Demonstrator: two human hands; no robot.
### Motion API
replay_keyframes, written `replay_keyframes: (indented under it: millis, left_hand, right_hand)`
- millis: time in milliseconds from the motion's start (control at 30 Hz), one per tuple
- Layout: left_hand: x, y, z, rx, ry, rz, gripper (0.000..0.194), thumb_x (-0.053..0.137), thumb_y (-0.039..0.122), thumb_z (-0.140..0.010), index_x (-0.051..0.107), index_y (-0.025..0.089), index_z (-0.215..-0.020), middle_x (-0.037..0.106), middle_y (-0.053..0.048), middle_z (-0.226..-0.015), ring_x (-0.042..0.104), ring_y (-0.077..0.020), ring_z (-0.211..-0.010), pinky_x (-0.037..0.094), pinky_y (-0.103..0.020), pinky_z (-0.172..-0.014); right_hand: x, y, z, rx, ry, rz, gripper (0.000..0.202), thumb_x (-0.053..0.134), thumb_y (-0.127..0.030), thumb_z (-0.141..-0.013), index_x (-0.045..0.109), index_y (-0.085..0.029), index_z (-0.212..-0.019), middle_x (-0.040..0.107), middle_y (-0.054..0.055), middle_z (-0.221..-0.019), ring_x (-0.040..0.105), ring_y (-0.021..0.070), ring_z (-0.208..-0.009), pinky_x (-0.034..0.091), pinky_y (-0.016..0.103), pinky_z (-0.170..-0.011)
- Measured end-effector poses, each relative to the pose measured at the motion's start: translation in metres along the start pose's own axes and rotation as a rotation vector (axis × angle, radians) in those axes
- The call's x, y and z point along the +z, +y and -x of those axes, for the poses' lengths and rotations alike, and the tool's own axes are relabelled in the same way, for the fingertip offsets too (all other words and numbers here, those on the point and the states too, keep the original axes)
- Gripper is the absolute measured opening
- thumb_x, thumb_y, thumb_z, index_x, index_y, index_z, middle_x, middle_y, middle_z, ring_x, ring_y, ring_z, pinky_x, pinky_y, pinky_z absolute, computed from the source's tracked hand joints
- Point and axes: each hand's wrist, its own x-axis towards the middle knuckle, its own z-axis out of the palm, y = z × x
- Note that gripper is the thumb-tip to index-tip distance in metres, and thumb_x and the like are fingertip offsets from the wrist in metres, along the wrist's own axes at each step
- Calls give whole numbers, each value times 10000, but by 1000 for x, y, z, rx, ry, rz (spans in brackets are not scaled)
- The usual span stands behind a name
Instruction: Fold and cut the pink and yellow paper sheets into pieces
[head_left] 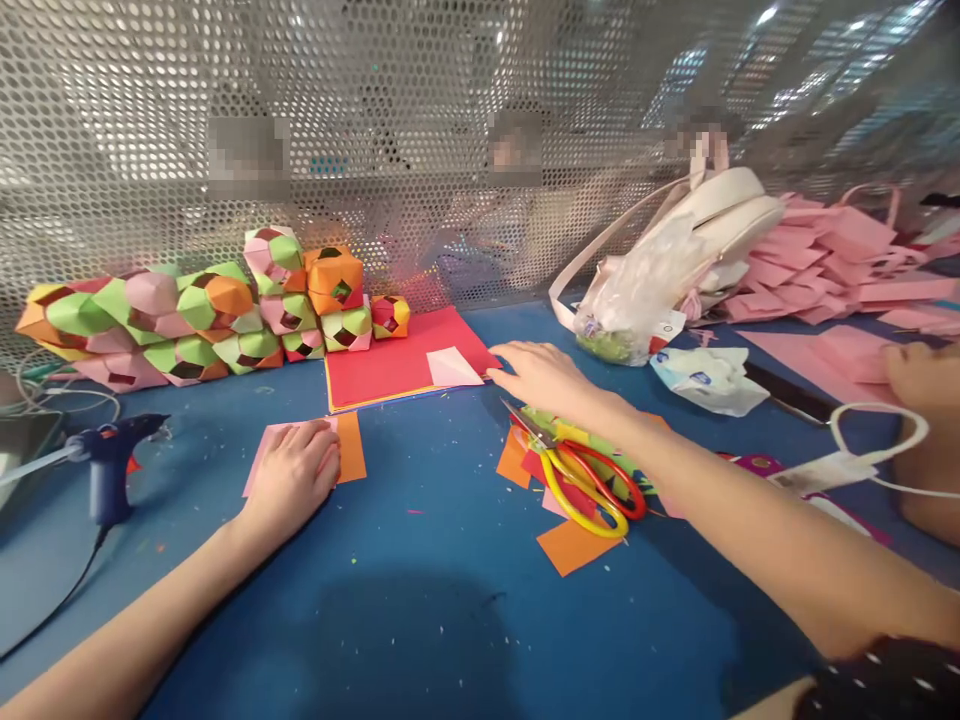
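My left hand [295, 468] rests palm down on the table, its fingers curled together over an orange paper piece [351, 447] and a pink paper piece [259, 462]. What lies under the fingers is hidden. Reaching forward, my right hand [541, 378] has its thumb and fingers apart, near the right edge of a stack of coloured paper with a red sheet [390, 355] on top. A pale pink paper square [454, 367] lies on that red sheet. Below my right forearm are scissors with yellow and red handles [592, 485], on top of orange paper scraps [574, 547].
Folded paper blocks [196, 310] are stacked at the back left. A blue glue gun [112, 465] stands at left with its cord. At right are a cream bag [712, 225], a plastic bag [637, 290], a tissue pack [709, 378], pink paper [832, 255] and another person's arm [926, 430].
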Motion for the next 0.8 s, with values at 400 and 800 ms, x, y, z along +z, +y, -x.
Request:
replay_keyframes:
  millis: [400,800]
  left_hand:
    - [-8,-26,-5,-216,133,134,242,418,278,-940,634,182,-992,600,-114,-1225,593,-263,-1090,477,-431,-918]
    - [5,10,-6,-376,-344,57,591,470,659,-851,501,303,-1322,349,-123,-1519,305,-384,-1392,285,-614,-1052]
  right_hand:
    - [24,27,-65,373,33,-25,323,401,-298,-923,683,-168,-1013,700,152,-1036,642,277,-915,433,335,-681]
    - [14,33,-47,311,17,-85,462,494,-360,-908,514,-122,-1304,537,197,-1351,504,329,-1233,425,445,-971]
